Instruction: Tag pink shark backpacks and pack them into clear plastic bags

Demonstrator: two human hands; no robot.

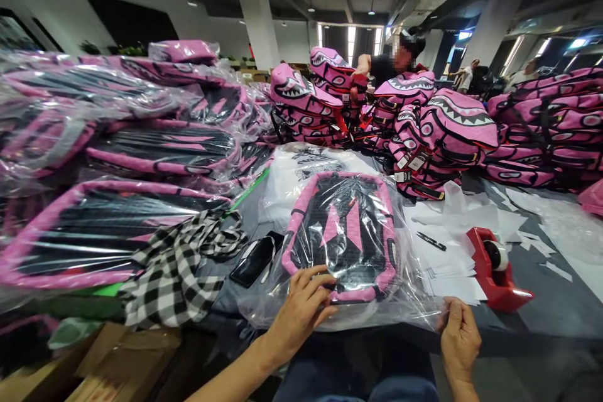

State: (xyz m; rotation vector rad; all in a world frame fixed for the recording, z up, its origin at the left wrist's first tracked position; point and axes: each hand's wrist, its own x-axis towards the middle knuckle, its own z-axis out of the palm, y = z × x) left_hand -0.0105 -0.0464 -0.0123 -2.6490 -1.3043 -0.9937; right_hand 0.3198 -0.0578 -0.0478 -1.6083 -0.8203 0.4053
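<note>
Lead: Position of the item in hand?

Inspector: One pink-and-black backpack (342,235), back panel upward, lies inside a clear plastic bag (377,315) at the near edge of the bench (560,314), directly in front of the person.

Lead: Condition of each grip?

Inspector: Left hand (304,301): fingers part-curled and slightly spread, laid on the film at the backpack's lower left corner. Whether film is pinched there, I cannot tell. Right hand (459,333): grip closed, thumb against fingers, on the near right corner of the film, clear of the backpack.

Lead: Items near the right hand?

Inspector: A red tape dispenser (490,276) just beyond it, loose white sheets (452,264) beside that, and a small black tool (431,240) on the sheets.

Lead: Left side?

Inspector: A dark phone (254,260) next to a black-and-white checked cloth (174,270). Past these, a heap of film-wrapped backpacks (164,144). A cardboard box (127,358) sits at lower left.

Lead: Far side?

Inspector: Piled backpacks with a toothed-mouth print (456,125), several bearing tags. A co-worker (384,69) is behind them, one arm extended to the pile.
</note>
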